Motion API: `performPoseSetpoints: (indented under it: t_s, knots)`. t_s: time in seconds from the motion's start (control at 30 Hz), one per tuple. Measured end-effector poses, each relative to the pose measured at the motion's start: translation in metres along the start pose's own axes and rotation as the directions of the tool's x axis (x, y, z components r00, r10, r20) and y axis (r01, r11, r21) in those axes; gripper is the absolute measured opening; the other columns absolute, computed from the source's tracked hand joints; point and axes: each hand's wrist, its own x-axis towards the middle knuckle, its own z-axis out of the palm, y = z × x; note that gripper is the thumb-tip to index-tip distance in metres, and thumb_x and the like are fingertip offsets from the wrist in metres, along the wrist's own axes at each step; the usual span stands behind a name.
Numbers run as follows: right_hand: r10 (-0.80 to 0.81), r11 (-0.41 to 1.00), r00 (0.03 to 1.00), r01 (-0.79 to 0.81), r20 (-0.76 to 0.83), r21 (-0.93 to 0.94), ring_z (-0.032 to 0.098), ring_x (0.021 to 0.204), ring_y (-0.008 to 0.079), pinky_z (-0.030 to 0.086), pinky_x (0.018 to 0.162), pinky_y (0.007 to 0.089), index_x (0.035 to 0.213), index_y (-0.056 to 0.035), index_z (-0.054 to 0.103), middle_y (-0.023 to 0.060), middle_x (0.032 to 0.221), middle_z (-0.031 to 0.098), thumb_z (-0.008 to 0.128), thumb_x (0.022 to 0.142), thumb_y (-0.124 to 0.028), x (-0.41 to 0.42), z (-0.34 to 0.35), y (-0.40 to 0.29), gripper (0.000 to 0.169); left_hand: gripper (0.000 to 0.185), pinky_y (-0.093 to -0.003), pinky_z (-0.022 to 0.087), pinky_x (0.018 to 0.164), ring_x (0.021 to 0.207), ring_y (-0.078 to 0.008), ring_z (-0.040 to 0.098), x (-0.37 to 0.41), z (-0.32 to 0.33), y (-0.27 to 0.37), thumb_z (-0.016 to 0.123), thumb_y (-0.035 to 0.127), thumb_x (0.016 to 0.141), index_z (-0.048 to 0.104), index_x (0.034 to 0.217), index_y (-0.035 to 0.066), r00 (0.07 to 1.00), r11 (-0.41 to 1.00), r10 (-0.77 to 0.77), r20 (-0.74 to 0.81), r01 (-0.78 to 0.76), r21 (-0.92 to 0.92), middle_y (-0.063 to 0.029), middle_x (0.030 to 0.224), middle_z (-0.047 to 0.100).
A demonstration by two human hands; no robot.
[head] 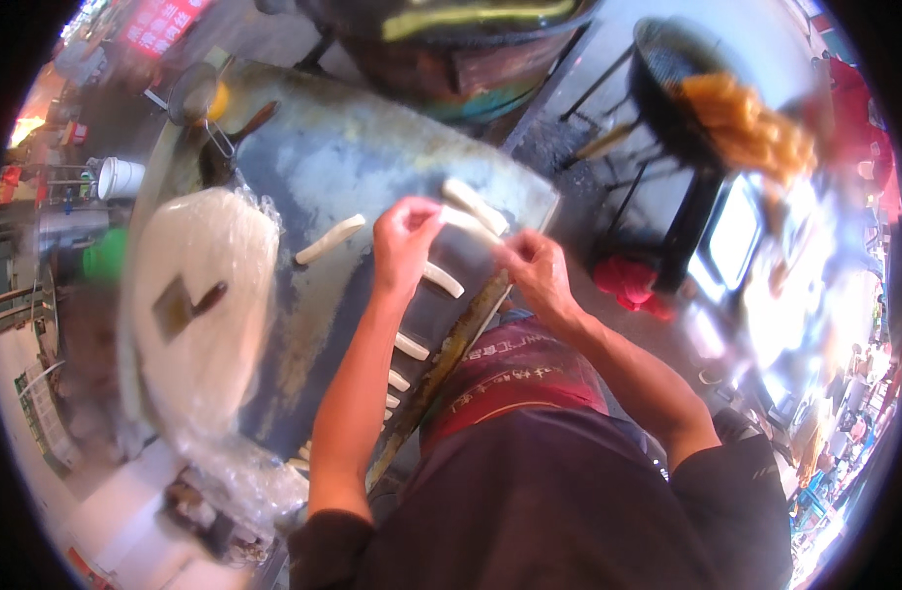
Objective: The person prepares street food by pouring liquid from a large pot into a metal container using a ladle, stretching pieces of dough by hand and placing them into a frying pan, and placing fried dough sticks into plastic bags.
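Between my two hands a strip of raw dough [469,224] is stretched just above the metal worktop [333,169]. My left hand [407,240] pinches its left end, and my right hand [533,267] grips the right end. Another dough strip [474,206] lies right behind the held one. A separate strip [330,240] rests to the left of my left hand. Several short strips [443,280] are laid out in a row along the worktop's near edge, partly hidden by my left forearm. A large slab of dough [200,317] under clear plastic wrap covers the worktop's left side.
A scraper with a wooden handle [210,299] lies on the slab. A wire strainer [193,94] sits at the worktop's far left corner. Beyond the worktop, a large pan of oil [451,44] holds a long frying strip. Fried dough sticks [746,122] are heaped at a dark basket [661,63] on the right.
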Motion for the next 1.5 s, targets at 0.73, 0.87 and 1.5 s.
performPoseSetpoints:
  t_s: [0.73, 0.87, 1.5]
  knots:
    - [0.345, 0.928, 0.935, -0.326, -0.083, 0.178, 0.068, 0.057, 0.0168, 0.052, 0.048, 0.0288, 0.088, 0.0068, 0.068, 0.011, 0.071, 0.07, 0.075, 0.091, -0.022, 0.038, 0.017, 0.003, 0.03, 0.056, -0.0476, 0.036, 0.115, 0.129, -0.0359, 0.045, 0.029, -0.005, 0.001, 0.069, 0.027, 0.086, 0.056, 0.136, 0.006, 0.524, 0.106, 0.321, 0.789, -0.848, 0.519, -0.0137, 0.134, 0.053]
    - [0.28, 0.955, 0.948, -0.26, -0.152, 0.139, 0.066, 0.059, 0.0154, 0.052, 0.052, 0.0302, 0.091, 0.0064, 0.069, 0.0098, 0.071, 0.069, 0.074, 0.089, -0.023, 0.031, 0.024, 0.001, 0.03, 0.034, -0.0474, 0.044, 0.104, 0.118, -0.0352, 0.053, 0.028, 0.003, -0.009, 0.06, 0.012, 0.086, 0.063, 0.119, 0.006, 0.517, -0.022, 0.449, 0.729, -0.809, 0.588, -0.0119, 0.123, 0.061]
    - [-0.508, 0.861, 0.846, 0.5, -0.16, -0.089, 0.059, 0.077, 0.008, 0.048, 0.068, 0.0233, 0.092, -0.0011, 0.065, 0.0009, 0.088, 0.065, 0.074, 0.089, -0.006, -0.025, 0.033, -0.106, 0.011, 0.033, -0.0514, 0.053, 0.102, 0.106, -0.0357, 0.063, -0.023, -0.008, -0.051, 0.043, 0.019, 0.108, 0.051, 0.121, -0.01, 0.984, 0.949, 0.137, 0.114, -0.097, -0.301, -0.025, 0.116, 0.061]
